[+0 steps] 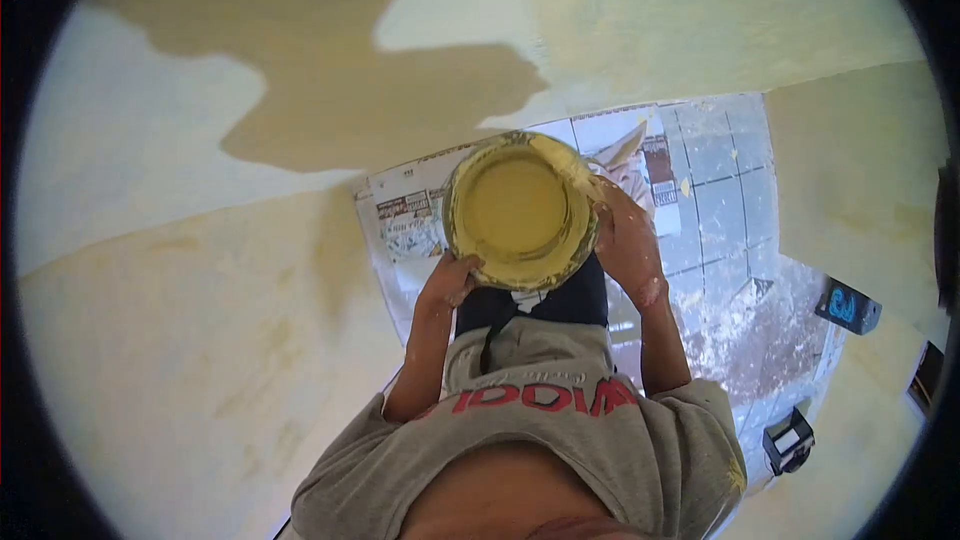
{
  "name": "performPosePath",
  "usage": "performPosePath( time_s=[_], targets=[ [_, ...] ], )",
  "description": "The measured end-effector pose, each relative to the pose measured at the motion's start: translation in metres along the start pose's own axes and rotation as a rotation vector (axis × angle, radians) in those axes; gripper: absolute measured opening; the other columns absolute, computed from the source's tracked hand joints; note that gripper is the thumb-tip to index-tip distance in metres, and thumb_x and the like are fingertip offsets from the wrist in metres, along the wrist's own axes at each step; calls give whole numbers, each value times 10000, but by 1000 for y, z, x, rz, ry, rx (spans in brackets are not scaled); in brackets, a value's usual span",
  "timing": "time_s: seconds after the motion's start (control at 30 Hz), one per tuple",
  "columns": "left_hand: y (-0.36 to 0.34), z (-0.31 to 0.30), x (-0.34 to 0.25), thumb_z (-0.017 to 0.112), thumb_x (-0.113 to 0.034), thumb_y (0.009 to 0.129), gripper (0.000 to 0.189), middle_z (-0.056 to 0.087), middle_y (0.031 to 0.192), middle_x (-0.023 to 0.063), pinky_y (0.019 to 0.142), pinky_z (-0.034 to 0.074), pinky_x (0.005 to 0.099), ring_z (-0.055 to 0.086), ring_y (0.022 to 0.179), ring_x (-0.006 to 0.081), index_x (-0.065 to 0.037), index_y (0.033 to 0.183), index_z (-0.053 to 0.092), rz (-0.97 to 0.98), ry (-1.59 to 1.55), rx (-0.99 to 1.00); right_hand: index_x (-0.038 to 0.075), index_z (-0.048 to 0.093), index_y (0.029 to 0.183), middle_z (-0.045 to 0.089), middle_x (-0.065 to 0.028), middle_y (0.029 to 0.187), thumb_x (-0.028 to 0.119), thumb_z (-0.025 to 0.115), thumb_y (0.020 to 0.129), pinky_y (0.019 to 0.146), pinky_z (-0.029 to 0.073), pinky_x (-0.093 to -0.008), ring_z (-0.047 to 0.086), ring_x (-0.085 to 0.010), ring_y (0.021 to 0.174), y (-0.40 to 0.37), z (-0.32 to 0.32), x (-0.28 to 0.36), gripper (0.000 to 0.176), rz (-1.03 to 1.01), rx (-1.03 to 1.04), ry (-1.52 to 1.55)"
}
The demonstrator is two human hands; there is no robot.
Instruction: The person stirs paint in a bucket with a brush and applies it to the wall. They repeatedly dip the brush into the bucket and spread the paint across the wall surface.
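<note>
A round basin (515,205) is held up in front of my waist, with yellowish paste smeared over its rim and yellow material inside. My left hand (455,278) grips its lower left edge, the fingers curled at the rim. On the right side, my right hand (625,235) is closed round the upper right rim, where paste is smeared. Pale residue marks my right wrist. The undersides of the fingers are partly hidden by the basin.
Pale yellow walls (170,320) stand ahead and to both sides. Printed cardboard (400,225) lies on the tiled floor (715,190), which has white splatter. At right are a dark box with blue marks (848,307) and a black object (788,442).
</note>
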State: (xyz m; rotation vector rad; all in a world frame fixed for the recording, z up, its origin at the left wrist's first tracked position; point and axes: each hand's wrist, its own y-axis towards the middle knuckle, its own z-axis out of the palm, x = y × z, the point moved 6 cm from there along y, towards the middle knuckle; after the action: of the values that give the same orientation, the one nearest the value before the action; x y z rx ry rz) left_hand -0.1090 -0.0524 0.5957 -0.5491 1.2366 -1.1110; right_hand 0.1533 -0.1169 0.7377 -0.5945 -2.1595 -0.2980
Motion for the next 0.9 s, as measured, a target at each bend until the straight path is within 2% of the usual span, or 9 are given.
performPosePath(
  time_s=[0.1,0.2,0.27,0.33,0.43,0.53,0.63,0.87,0.9],
  targets=[
    [-56,36,-40,475,57,715,475,513,1049,174,731,505,348,550,928,272,34,1169,338,12,63,-44,-48,469,997,530,-256,887,94,439,797,762,392,-451,489,-404,872,-18,-19,30,247,209,88,67],
    [-85,51,-60,486,43,709,477,517,1041,167,697,509,329,563,894,255,38,1164,343,70,136,12,-36,482,977,531,-254,898,101,444,785,777,385,-448,492,-399,875,-20,-26,57,239,239,198,-109],
    [-89,56,-69,495,39,706,468,528,1019,161,669,510,316,571,870,249,44,1152,355,110,167,61,-24,503,938,540,-244,878,113,460,762,779,384,-442,499,-393,864,-14,-14,59,228,198,155,-139],
    [-98,47,-74,495,40,706,453,534,1014,164,656,512,317,579,846,246,53,1138,363,184,274,102,-34,539,779,553,-245,772,127,497,741,715,396,-452,522,-395,789,-17,16,71,171,155,217,-140],
    [-126,66,-90,486,47,706,437,534,1018,168,668,514,332,581,847,245,59,1126,367,154,358,28,-35,559,781,560,-239,782,137,509,726,737,404,-438,526,-384,818,-10,21,83,187,41,208,-156],
    [-109,53,-94,487,43,699,436,534,1016,170,674,516,350,584,837,255,63,1119,371,235,338,87,-33,578,811,562,-240,824,148,527,707,769,407,-416,525,-377,860,9,33,87,215,135,349,-158],
    [-108,52,-103,483,46,698,436,530,1015,174,700,513,364,578,856,271,65,1119,372,212,293,128,-29,592,839,563,-243,857,158,542,692,796,408,-394,527,-360,891,21,40,91,244,214,319,-132],
    [-127,53,-122,492,38,693,448,535,1005,168,693,516,357,582,834,269,65,1123,370,177,429,127,-27,600,860,583,-217,861,165,536,718,785,423,-375,550,-331,875,25,45,95,247,163,327,-57],
    [-129,54,-126,501,16,698,458,545,972,150,668,503,326,579,799,232,53,1135,370,174,462,108,-24,600,845,580,-221,855,159,537,709,759,435,-378,558,-340,843,26,42,95,237,123,283,17]
  ],
)
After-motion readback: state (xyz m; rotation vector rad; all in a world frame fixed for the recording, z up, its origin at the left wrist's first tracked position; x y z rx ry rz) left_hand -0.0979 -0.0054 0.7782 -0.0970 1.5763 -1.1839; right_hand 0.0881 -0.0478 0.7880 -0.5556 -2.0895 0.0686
